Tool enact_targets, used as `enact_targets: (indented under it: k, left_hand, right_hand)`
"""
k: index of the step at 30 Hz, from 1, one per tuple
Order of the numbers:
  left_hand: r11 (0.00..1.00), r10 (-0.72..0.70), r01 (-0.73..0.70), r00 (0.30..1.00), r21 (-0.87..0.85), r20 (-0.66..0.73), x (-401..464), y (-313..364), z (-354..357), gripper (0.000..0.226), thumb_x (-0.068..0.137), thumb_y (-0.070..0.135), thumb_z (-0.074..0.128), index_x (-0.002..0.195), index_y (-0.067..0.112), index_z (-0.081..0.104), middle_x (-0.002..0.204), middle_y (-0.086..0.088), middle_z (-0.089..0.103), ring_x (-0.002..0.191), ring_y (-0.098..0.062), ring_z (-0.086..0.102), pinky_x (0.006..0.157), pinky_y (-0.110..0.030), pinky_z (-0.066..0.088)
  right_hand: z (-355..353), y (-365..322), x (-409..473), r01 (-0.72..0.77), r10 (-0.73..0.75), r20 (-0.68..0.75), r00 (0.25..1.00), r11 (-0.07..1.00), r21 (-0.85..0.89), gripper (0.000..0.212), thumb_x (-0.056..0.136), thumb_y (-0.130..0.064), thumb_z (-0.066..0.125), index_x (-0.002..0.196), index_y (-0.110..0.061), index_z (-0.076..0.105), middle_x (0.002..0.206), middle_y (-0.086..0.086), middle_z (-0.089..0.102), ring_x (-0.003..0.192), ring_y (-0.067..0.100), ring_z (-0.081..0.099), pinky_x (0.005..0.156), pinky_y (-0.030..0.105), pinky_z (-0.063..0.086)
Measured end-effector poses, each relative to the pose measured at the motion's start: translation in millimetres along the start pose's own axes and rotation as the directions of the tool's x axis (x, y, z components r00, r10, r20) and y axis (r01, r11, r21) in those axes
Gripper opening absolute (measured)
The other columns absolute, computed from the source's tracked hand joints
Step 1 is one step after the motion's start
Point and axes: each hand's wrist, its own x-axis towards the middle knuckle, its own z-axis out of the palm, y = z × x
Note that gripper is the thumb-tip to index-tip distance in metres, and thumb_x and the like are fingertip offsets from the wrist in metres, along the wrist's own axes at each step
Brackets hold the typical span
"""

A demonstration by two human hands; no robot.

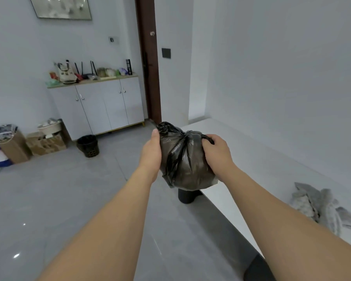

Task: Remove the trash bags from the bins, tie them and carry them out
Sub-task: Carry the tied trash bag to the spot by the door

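Note:
A full black trash bag (185, 163) hangs in the air in front of me, its top gathered into a knot with two loose ends. My left hand (151, 153) grips the left end and the bag's left side. My right hand (218, 153) holds the right end and the bag's right side. A small dark bin (88, 145) lined with a black bag stands on the floor at the left, in front of the white cabinet.
A white table (251, 159) runs along the right wall with a grey cloth (320, 207) on it and dark legs (186, 196) below. The white cabinet (101, 106) stands against the back wall, cardboard boxes and paper bags (28, 142) beside it. A brown door (148, 57) lies ahead.

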Motion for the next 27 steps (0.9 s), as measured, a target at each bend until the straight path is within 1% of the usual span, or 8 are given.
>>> enact_targets:
  k: [2,4,8,10,15,19,24,27]
  left_hand:
    - [1.000,0.002,-0.002,1.000,0.005,0.004,4,1,-14,0.044,0.090,0.068,0.037,0.089,0.031,0.062,0.105,0.005,0.068,0.102,-0.020,0.063,0.097,-0.044,0.049]
    - [1.000,0.020,-0.020,1.000,-0.004,0.015,10,4,-27,0.041,0.092,0.064,0.039,0.086,0.030,0.063,0.099,0.007,0.069,0.098,-0.017,0.065,0.094,-0.041,0.050]
    - [0.997,0.061,-0.062,0.998,0.037,0.020,17,5,-49,0.037,0.093,0.054,0.047,0.096,0.023,0.067,0.098,0.001,0.072,0.091,-0.019,0.066,0.074,-0.035,0.051]
    - [0.995,0.083,-0.083,0.997,0.058,-0.006,21,4,-63,0.033,0.093,0.046,0.049,0.099,0.017,0.065,0.099,-0.003,0.071,0.089,-0.021,0.065,0.069,-0.033,0.048]
    - [0.993,0.094,-0.089,0.994,0.076,-0.064,47,6,-113,0.029,0.096,0.042,0.047,0.095,0.018,0.064,0.098,-0.004,0.069,0.091,-0.022,0.064,0.078,-0.037,0.051]
    - [0.994,0.094,-0.088,0.991,0.059,-0.093,92,21,-174,0.030,0.097,0.043,0.046,0.095,0.019,0.063,0.096,-0.002,0.068,0.087,-0.020,0.062,0.071,-0.034,0.049]
    - [0.994,0.106,-0.103,0.987,0.035,-0.125,155,38,-257,0.029,0.097,0.041,0.048,0.089,0.018,0.064,0.090,0.000,0.068,0.087,-0.020,0.063,0.074,-0.033,0.051]
    - [0.997,0.082,-0.079,0.987,0.028,-0.139,190,47,-293,0.026,0.096,0.042,0.050,0.093,0.021,0.064,0.096,0.000,0.069,0.093,-0.020,0.065,0.084,-0.038,0.053]
  right_hand:
    - [11,-3,-3,-0.014,0.014,-0.003,1.000,1.000,0.016,0.027,0.089,-0.028,0.049,0.109,-0.023,0.066,0.103,-0.007,0.068,0.097,0.014,0.062,0.087,0.034,0.051]
    - [23,-5,-5,-0.013,0.013,-0.006,1.000,0.999,0.031,0.025,0.088,-0.027,0.050,0.107,-0.024,0.066,0.101,-0.008,0.068,0.096,0.015,0.062,0.089,0.036,0.051]
    - [47,-9,-6,-0.005,0.005,0.002,1.000,0.999,0.052,0.022,0.088,-0.027,0.051,0.104,-0.025,0.066,0.099,-0.009,0.068,0.095,0.014,0.062,0.088,0.035,0.051]
    - [62,-11,-4,0.004,-0.004,0.013,1.000,0.998,0.059,0.021,0.087,-0.027,0.051,0.102,-0.026,0.066,0.097,-0.009,0.067,0.095,0.014,0.062,0.086,0.034,0.051]
    - [123,-26,4,-0.004,0.000,0.059,0.998,0.998,0.070,0.024,0.087,-0.028,0.050,0.103,-0.023,0.067,0.099,-0.005,0.069,0.094,0.017,0.063,0.088,0.038,0.052]
    - [197,-53,18,0.030,-0.036,0.069,0.997,0.996,0.086,0.020,0.086,-0.025,0.050,0.094,-0.025,0.068,0.093,-0.005,0.070,0.091,0.016,0.063,0.086,0.036,0.052]
    - [298,-80,38,0.019,-0.030,0.091,0.995,0.994,0.112,0.024,0.088,-0.026,0.051,0.107,-0.022,0.067,0.101,-0.003,0.069,0.096,0.017,0.063,0.085,0.034,0.051]
    - [346,-93,54,0.015,-0.027,0.103,0.994,0.993,0.115,0.024,0.088,-0.027,0.052,0.107,-0.023,0.067,0.101,-0.004,0.069,0.096,0.016,0.063,0.087,0.035,0.052]
